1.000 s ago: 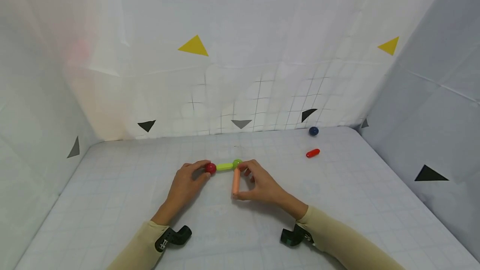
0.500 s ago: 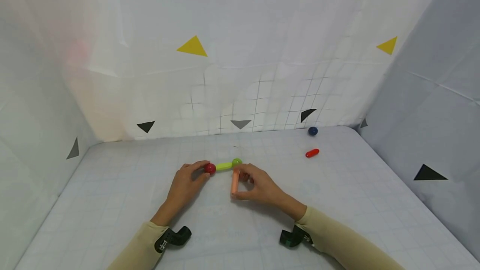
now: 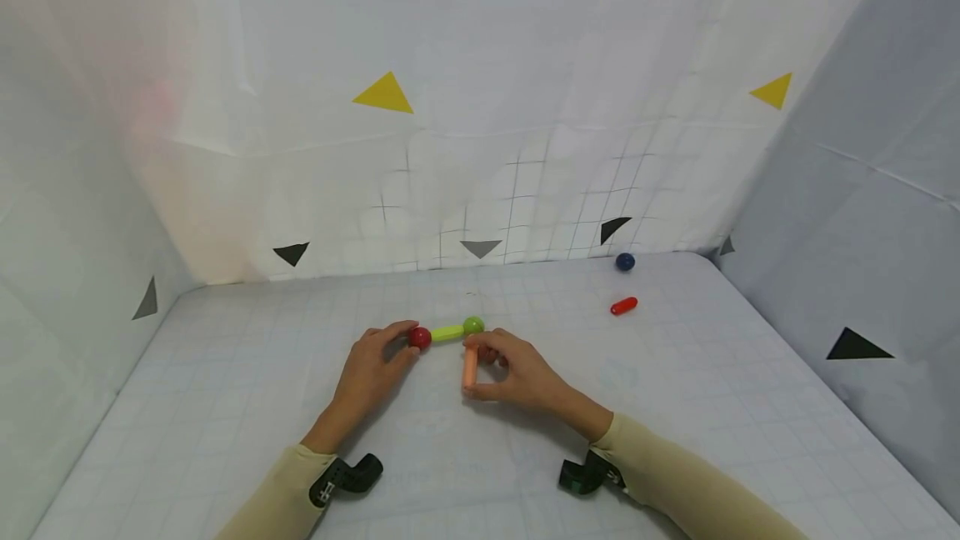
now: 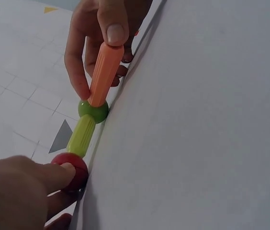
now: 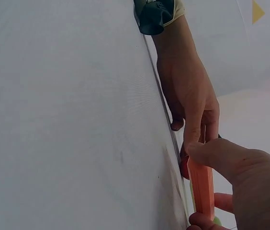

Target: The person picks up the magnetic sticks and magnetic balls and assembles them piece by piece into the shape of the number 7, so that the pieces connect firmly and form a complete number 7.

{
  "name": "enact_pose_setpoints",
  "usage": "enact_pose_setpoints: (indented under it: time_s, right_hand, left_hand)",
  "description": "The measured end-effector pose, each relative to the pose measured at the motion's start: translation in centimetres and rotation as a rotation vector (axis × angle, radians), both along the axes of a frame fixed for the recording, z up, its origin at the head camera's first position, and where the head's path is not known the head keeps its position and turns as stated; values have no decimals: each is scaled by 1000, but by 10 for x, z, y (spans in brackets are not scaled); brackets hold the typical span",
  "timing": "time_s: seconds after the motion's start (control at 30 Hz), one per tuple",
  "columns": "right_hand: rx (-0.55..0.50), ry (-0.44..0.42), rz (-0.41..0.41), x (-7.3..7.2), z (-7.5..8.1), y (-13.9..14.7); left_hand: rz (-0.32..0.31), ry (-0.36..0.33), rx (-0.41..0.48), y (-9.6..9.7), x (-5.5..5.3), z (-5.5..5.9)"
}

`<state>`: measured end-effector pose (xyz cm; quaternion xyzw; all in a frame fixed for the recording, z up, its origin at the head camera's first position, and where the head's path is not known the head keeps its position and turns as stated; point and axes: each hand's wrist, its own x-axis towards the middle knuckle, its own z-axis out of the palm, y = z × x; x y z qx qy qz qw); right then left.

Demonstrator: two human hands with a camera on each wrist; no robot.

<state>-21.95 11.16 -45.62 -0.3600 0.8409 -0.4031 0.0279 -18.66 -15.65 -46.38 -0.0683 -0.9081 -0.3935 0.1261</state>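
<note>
My left hand (image 3: 375, 365) pinches a red ball (image 3: 420, 338) between thumb and fingers on the white table. From that ball a short yellow-green ribbed rod (image 3: 447, 332) runs right to a green ball (image 3: 473, 325); the three form one straight piece. Just in front of the green ball, my right hand (image 3: 521, 369) holds an orange ribbed rod (image 3: 470, 367) by its two ends, thumb at the near end and fingers at the far end. In the left wrist view the orange rod (image 4: 105, 76) overlaps the green ball (image 4: 94, 113); whether they touch, I cannot tell.
Toward the back right lie a short red rod (image 3: 624, 306) and a dark blue ball (image 3: 626, 262). White sheeting with yellow and black triangles stands behind the table and at both sides. A dark device (image 3: 347, 478) is strapped to each wrist.
My right hand has drawn the orange rod slightly toward me, and more of the green ball shows. The left hand keeps its place on the red ball.
</note>
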Motion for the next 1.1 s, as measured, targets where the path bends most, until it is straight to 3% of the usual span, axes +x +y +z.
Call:
enact_pose_setpoints:
  time_s: [0.43, 0.6, 0.67, 0.73, 0.8, 0.9, 1.0, 1.1]
  right_hand:
    - [21, -5, -8, 0, 4, 2]
    - [29, -6, -11, -1, 4, 4]
    - [22, -2, -12, -2, 4, 5]
    - [11, -8, -14, -2, 4, 6]
    - [6, -15, -16, -2, 3, 6]
    - [-3, -24, -20, 0, 3, 6]
    - [-13, -19, -12, 1, 2, 5]
    - [-17, -13, 2, 1, 1, 3]
  left_hand:
    - [25, 27, -35, 8, 2, 3]
    - [58, 155, -21, 21, 4, 13]
    - [39, 206, 14, 29, 6, 17]
    - [-11, 214, 65, 38, 10, 19]
    - [-82, 176, 131, 46, 13, 19]
    - [-152, 34, 230, 55, 17, 17]
    - [-162, -110, 289, 59, 17, 17]
    - [-137, -169, 308, 61, 16, 19]
